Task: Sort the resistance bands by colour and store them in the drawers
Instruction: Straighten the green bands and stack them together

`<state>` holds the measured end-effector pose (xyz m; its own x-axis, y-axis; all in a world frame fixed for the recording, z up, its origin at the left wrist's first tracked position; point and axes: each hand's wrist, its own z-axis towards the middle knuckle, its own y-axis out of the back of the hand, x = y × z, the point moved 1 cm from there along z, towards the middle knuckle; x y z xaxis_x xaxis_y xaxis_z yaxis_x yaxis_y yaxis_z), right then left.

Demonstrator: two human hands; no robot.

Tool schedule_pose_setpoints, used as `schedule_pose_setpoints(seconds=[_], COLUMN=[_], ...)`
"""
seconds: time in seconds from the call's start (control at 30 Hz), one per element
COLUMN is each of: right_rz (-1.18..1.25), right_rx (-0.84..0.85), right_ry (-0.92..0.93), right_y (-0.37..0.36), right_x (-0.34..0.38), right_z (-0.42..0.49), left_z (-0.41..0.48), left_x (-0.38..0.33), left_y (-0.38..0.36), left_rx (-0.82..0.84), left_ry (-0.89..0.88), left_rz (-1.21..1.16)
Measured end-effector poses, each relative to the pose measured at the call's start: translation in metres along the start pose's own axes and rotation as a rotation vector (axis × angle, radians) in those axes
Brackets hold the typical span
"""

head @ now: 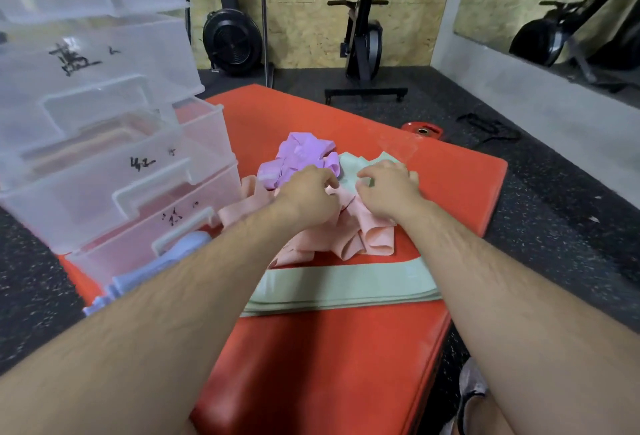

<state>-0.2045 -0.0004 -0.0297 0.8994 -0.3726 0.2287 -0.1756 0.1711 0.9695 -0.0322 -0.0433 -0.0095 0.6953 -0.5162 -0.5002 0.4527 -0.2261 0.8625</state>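
A heap of pink resistance bands (349, 237) lies on the orange mat (346, 358). Behind it sit a bunch of purple bands (298, 157) and loose mint-green bands (353, 166). A flat stack of mint-green bands (343, 284) lies in front of the pink heap. Light blue bands (152, 268) lie by the clear plastic drawer unit (97, 143) on the left, whose lower drawers stand pulled out. My left hand (308, 195) rests on the pink heap with its fingers pinched on a pink band. My right hand (388, 188) pinches the band where pink meets green.
Black exercise machines (363, 36) stand on the dark speckled floor beyond the mat. A small red weight plate (422, 131) and a black strap (488, 126) lie at the mat's far edge. A mirror is on the right wall. A shoe (471, 396) shows at bottom right.
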Motion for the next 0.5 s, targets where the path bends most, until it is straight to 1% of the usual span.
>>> schedule_pose_setpoints(seconds=[0.13, 0.3, 0.4, 0.5], right_rz=[0.023, 0.038, 0.039, 0.118], right_rx=[-0.055, -0.111, -0.183, -0.269], right_ry=[-0.030, -0.010, 0.025, 0.099], right_y=[-0.008, -0.003, 0.001, 0.013], right_x=[0.000, 0.006, 0.008, 0.016], right_z=[0.009, 0.010, 0.005, 0.003], left_z=[0.013, 0.013, 0.016, 0.021], left_x=[0.003, 0.017, 0.022, 0.022], left_y=[-0.005, -0.005, -0.002, 0.003], left_rx=[-0.005, 0.008, -0.013, -0.074], left_ry=[0.023, 0.042, 0.049, 0.057], left_rz=[-0.068, -0.116, -0.162, -0.231])
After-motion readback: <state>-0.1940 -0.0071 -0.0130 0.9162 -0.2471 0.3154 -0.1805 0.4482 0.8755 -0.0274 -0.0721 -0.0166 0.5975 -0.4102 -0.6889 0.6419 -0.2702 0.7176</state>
